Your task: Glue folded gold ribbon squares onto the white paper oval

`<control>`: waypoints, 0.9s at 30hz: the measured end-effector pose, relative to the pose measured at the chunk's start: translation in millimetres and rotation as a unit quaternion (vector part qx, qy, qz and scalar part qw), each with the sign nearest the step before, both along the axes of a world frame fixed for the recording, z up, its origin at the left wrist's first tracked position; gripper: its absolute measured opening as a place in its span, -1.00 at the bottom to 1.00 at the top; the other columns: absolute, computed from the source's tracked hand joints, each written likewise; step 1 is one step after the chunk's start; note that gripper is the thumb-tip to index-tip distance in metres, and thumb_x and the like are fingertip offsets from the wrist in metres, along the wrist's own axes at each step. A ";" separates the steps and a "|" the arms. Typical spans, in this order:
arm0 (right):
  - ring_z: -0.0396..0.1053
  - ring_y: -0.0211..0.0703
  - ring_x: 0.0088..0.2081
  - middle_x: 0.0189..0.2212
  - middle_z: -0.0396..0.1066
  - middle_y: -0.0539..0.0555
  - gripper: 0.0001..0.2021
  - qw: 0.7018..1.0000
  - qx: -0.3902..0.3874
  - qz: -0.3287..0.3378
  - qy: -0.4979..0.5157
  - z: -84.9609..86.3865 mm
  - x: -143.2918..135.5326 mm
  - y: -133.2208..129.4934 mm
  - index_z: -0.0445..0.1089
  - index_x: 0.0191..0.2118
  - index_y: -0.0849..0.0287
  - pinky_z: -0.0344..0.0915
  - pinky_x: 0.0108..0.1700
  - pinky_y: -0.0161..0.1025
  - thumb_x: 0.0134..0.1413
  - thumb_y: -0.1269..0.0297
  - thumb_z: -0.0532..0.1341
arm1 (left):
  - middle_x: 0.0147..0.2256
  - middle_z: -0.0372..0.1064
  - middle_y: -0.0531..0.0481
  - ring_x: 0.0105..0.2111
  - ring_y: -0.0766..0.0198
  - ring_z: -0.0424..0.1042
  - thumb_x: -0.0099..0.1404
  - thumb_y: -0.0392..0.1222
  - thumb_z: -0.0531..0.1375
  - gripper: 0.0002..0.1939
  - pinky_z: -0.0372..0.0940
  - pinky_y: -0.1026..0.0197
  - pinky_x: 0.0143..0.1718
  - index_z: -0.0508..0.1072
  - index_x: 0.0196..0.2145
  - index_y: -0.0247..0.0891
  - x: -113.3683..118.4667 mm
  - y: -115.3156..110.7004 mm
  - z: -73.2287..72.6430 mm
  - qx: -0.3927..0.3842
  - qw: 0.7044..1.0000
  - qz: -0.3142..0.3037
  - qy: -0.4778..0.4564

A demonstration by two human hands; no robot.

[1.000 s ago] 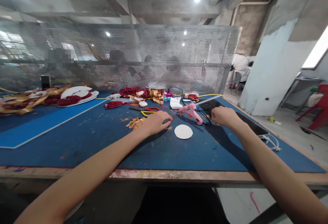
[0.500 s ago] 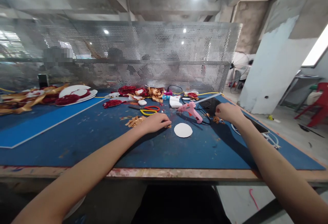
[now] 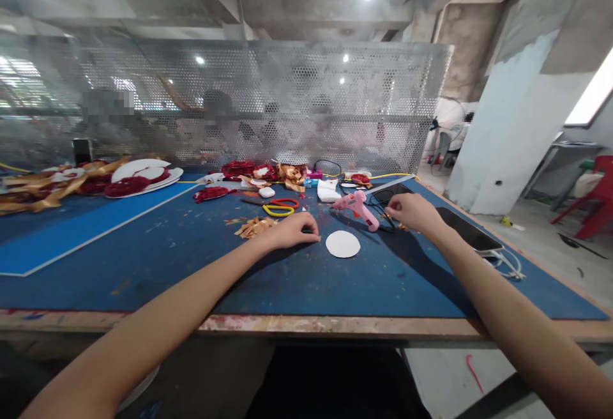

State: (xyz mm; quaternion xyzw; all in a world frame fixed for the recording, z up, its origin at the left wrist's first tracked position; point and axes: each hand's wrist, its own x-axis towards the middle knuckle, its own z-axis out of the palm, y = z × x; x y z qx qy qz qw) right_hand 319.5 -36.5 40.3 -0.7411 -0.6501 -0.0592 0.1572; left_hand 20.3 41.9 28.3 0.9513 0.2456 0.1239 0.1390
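While your right hand (image 3: 416,213) pinches something small beside the pink glue gun (image 3: 357,206) near the table's (image 3: 335,325) far edge, a hot nozzle could burn you. Left hand (image 3: 292,230) rests fingers curled, contents unclear, beside the white disc (image 3: 343,244).

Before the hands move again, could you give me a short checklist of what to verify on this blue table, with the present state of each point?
1. White disc lies flat and uncovered between the hands: ok.
2. Left hand rests on the table just left of the disc, fingers curled; whether it pinches anything: cannot tell.
3. Right hand is beside the pink glue gun, not gripping it: ok.
4. Glue gun cord near the right hand is free of tangles: cannot tell.
5. Scissors lie apart from both hands: ok.
6. Gold ribbon scraps sit apart from the disc: ok.
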 end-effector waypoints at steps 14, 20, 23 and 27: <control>0.24 -0.20 -0.46 -0.47 0.34 0.06 -0.89 0.962 0.147 0.128 0.192 -44.7 -43.2 30.7 0.28 -0.37 0.21 0.12 -0.42 -0.29 -0.09 0.32 0.13 | -0.44 0.40 0.01 -0.39 0.29 0.41 0.11 -0.29 0.21 -0.88 0.27 0.26 -0.34 0.29 -0.42 -0.30 7.7 -7.8 2.1 -0.268 0.910 0.142 -0.283; 0.19 -0.25 -0.50 -0.55 0.24 -0.06 -0.86 0.920 0.239 0.121 0.285 -33.6 -46.2 13.9 0.21 -0.46 0.15 0.10 -0.46 -0.31 -0.15 0.24 0.18 | -0.40 0.45 -0.03 -0.44 0.39 0.43 0.09 -0.39 0.26 -0.82 0.33 0.30 -0.31 0.38 -0.31 -0.36 4.8 -6.8 1.1 -0.427 0.779 0.207 -0.410; 0.15 -0.29 -0.53 -0.59 0.18 -0.07 -0.75 0.910 0.261 0.142 0.288 -31.1 -51.5 8.9 0.18 -0.55 0.15 0.08 -0.48 -0.31 -0.14 0.13 0.22 | -0.41 0.46 -0.07 -0.46 0.41 0.43 0.16 -0.39 0.22 -0.95 0.34 0.34 -0.31 0.44 -0.35 -0.41 5.3 -8.3 2.5 -0.460 0.753 0.210 -0.421; 0.19 -0.29 -0.53 -0.56 0.18 -0.05 -0.70 0.912 0.243 0.206 0.260 -31.9 -61.3 4.8 0.19 -0.55 0.15 0.12 -0.48 -0.30 -0.10 0.06 0.24 | -0.43 0.47 -0.07 -0.48 0.43 0.43 0.22 -0.37 0.18 -0.92 0.33 0.38 -0.35 0.48 -0.36 -0.42 8.3 -11.2 3.5 -0.475 0.746 0.201 -0.421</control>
